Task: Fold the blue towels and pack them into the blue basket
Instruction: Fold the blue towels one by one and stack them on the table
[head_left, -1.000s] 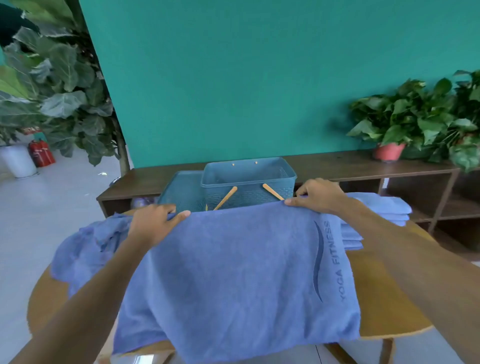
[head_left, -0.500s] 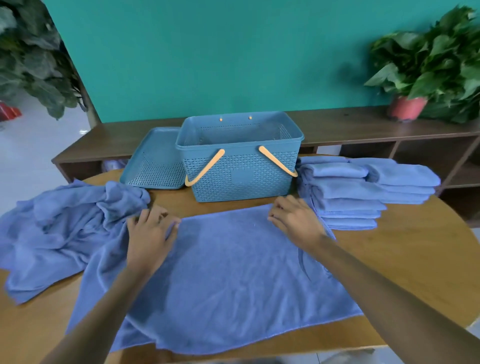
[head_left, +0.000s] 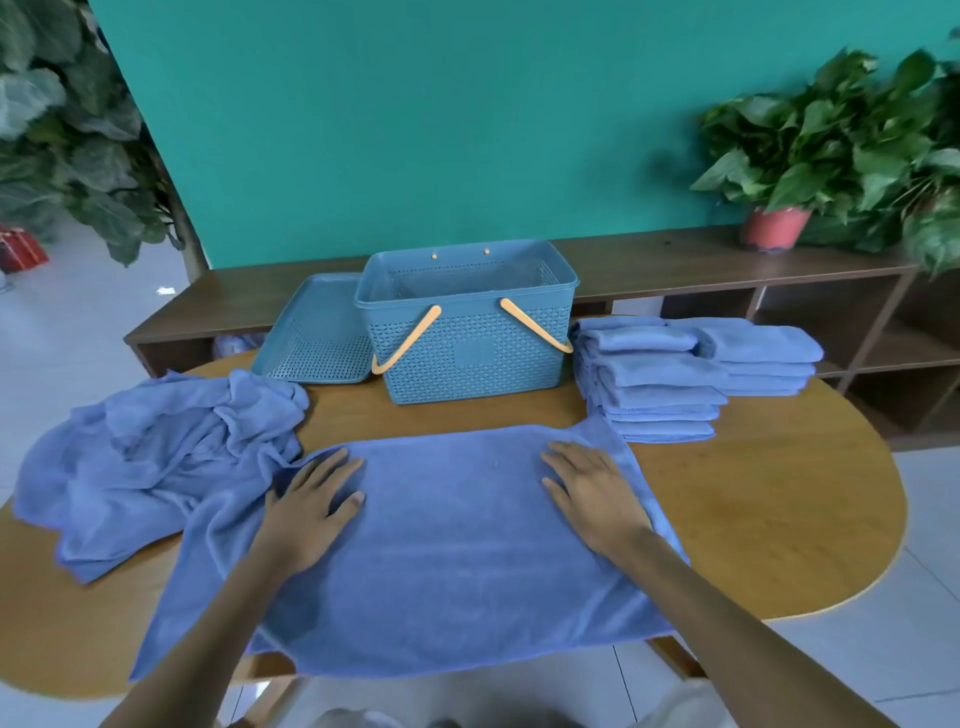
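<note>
Nearest, left hand (head_left: 311, 506) and right hand (head_left: 592, 496) press flat, fingers straight, on a spread blue towel (head_left: 457, 561) on the wooden table (head_left: 769, 519). Beyond: crumpled towels (head_left: 156, 441) left, folded towel stacks (head_left: 675, 374) right, open blue basket (head_left: 467, 338) between, its lid (head_left: 317, 338) alongside.

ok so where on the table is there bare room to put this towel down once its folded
The widest bare wood of the table lies right of the spread towel, in front of the folded stacks. A narrow strip runs between the blue basket and the spread towel's far edge. The left side is crowded by the crumpled towel pile and the lid.
</note>
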